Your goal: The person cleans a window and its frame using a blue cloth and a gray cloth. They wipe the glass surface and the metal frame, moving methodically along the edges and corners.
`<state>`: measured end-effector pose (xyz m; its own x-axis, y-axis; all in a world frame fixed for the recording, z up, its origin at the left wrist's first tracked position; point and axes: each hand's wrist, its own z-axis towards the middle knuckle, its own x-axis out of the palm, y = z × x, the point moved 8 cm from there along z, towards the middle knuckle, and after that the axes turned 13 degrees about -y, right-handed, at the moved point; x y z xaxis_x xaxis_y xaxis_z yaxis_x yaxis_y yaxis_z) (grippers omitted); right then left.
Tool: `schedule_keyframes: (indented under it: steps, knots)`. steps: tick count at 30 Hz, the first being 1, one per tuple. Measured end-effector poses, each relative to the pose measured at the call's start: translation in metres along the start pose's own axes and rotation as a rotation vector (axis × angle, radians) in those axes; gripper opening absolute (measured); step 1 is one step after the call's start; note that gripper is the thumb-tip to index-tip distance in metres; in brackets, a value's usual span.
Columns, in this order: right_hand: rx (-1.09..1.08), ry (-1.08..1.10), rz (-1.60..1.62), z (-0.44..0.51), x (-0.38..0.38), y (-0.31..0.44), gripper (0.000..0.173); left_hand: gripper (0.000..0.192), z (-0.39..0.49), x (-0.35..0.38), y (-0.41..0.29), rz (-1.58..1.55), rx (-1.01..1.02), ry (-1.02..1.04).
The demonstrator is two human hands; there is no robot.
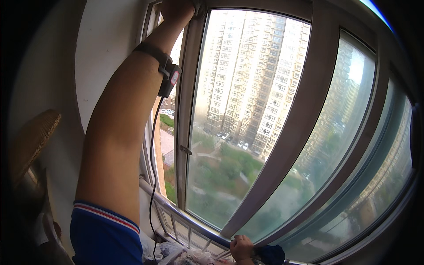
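Observation:
My left arm reaches up from the lower left, with a black strap and a small black device on the forearm. At the top edge, my left hand (179,7) is partly cut off beside the upper window frame (258,6); a greyish thing (198,8) lies against it, too unclear to name. Whether its fingers are closed on it cannot be told. Down at the bottom, my right hand (241,247) grips the metal railing (195,225) in front of the window. The window pane (228,159) looks hazy, and a small latch (185,150) sits on its left frame.
A black cable (152,185) hangs from the forearm device past the railing. Plastic bags (185,256) lie low by the railing, and a dark blue thing (270,254) is beside my right hand. Left of the pane is an open gap onto the outside, high above ground.

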<state>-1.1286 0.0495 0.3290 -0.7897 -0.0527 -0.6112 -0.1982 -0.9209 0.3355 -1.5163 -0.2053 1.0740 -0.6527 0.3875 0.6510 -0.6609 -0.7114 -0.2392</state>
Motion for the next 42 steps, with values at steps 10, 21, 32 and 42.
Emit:
schedule_keyframes:
  steps: [10,21,32,42]
  knots:
    - [-0.014,-0.026,0.053,0.0,-0.001,0.001,0.007,0.024,-0.063,-0.073,-0.08,0.692,1.257,-0.261]
    - [0.045,0.042,-0.065,-0.007,0.001,-0.001,0.01,0.05,-0.014,-0.018,-0.016,-0.127,0.217,0.217]
    - [0.043,0.065,-0.04,-0.007,0.004,-0.003,0.009,0.029,-0.045,-0.014,-0.036,-0.067,0.582,-0.026]
    - [-0.01,0.011,0.026,0.001,-0.004,0.002,0.005,0.051,-0.146,-0.127,0.02,-0.364,-0.084,0.41]
